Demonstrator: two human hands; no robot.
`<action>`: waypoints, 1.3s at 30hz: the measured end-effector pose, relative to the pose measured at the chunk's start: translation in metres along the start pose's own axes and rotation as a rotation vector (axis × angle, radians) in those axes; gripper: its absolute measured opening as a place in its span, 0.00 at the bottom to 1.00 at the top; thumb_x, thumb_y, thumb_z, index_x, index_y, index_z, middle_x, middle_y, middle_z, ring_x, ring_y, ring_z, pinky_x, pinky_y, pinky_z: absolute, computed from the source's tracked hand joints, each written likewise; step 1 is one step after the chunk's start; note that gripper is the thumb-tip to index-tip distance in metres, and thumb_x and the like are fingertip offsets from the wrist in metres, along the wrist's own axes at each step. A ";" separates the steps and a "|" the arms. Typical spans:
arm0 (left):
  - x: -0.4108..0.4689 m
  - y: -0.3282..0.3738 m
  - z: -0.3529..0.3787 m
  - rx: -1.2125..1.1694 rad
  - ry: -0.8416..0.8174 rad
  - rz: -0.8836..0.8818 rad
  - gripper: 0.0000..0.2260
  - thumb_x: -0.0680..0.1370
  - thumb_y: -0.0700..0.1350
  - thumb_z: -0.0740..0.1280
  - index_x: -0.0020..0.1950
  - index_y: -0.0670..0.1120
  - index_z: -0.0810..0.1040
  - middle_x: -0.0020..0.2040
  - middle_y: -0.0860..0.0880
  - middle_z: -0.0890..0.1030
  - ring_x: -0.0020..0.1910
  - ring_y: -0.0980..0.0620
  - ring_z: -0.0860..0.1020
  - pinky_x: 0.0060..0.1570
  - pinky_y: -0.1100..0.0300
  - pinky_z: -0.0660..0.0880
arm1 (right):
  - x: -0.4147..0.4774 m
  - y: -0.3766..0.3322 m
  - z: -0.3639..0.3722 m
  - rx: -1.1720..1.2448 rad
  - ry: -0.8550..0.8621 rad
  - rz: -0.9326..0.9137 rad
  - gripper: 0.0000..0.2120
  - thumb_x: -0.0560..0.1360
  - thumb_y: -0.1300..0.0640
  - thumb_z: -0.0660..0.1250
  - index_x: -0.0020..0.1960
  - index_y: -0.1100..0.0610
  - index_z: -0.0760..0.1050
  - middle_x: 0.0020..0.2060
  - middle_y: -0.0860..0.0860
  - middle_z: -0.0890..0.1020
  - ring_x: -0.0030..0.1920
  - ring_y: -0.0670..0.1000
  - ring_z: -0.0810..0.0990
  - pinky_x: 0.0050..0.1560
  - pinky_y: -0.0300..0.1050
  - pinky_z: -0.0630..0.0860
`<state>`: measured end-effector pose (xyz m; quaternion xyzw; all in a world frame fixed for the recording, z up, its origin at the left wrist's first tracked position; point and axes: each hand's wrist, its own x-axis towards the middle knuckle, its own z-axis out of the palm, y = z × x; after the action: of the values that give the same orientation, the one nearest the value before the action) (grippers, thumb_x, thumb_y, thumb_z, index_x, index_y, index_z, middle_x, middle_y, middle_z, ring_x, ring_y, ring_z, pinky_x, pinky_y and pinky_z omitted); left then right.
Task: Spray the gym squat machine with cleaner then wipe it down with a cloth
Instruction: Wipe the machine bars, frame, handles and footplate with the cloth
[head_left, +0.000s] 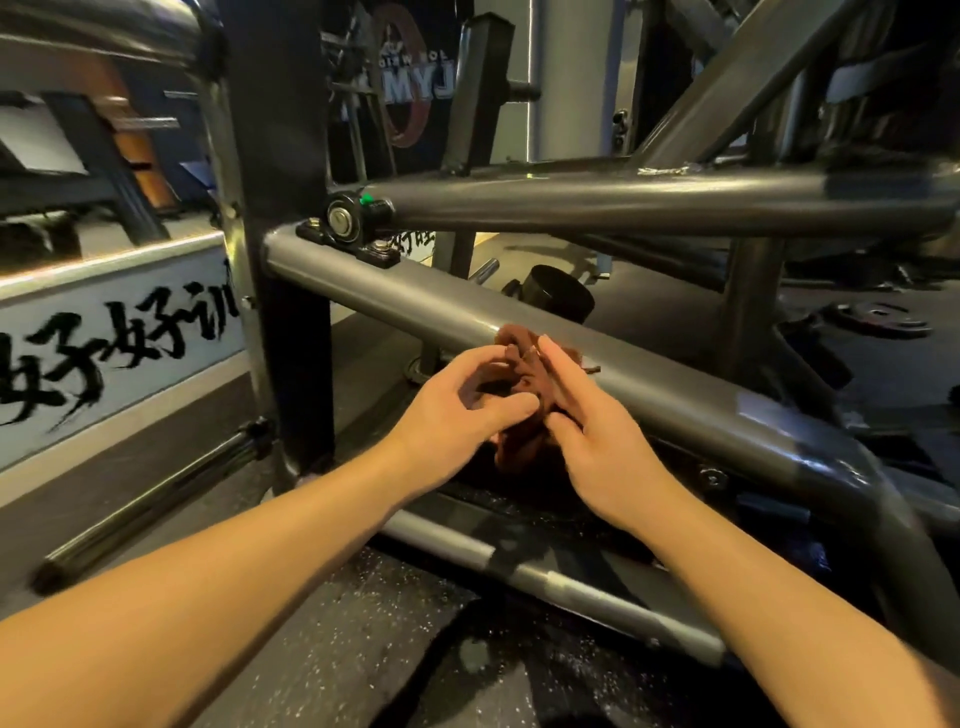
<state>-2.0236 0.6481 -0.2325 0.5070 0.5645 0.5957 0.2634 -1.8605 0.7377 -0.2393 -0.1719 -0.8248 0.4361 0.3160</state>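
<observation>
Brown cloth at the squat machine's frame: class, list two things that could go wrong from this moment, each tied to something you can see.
1. The cloth sits bunched between the left hand and right hand, so only a small patch may meet the grey tube, and the wipe could leave streaks.
2. Wiping up the tube leads to the bolted pivot bearing, where cloth or fingers might snag.

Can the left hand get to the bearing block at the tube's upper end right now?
Probably yes: nothing lies along the grey tube between the left hand and the bearing block. Its fingers are busy pinching the brown cloth, though, together with the right hand.
</observation>
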 end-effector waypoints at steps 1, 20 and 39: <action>-0.003 0.000 0.001 0.012 0.030 0.002 0.21 0.77 0.39 0.74 0.69 0.47 0.76 0.60 0.48 0.84 0.52 0.48 0.85 0.48 0.56 0.81 | -0.002 0.000 0.000 0.020 -0.026 0.014 0.34 0.84 0.69 0.57 0.81 0.41 0.54 0.76 0.40 0.66 0.70 0.28 0.67 0.70 0.25 0.60; 0.032 0.015 -0.030 0.153 0.972 -0.091 0.07 0.80 0.41 0.69 0.56 0.46 0.73 0.46 0.53 0.75 0.43 0.59 0.74 0.47 0.61 0.76 | 0.011 0.016 0.015 -0.078 0.295 -0.028 0.23 0.81 0.67 0.61 0.71 0.49 0.76 0.75 0.44 0.71 0.75 0.46 0.69 0.75 0.41 0.67; 0.030 -0.019 0.095 -0.139 0.747 -0.204 0.06 0.82 0.41 0.67 0.52 0.49 0.70 0.50 0.47 0.80 0.49 0.50 0.83 0.45 0.57 0.82 | -0.001 0.030 -0.014 -0.251 0.185 0.006 0.27 0.82 0.67 0.61 0.79 0.52 0.68 0.82 0.43 0.57 0.81 0.39 0.48 0.78 0.36 0.45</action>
<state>-1.9529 0.7171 -0.2557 0.1776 0.6273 0.7468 0.1312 -1.8498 0.7627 -0.2586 -0.2521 -0.8397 0.3129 0.3653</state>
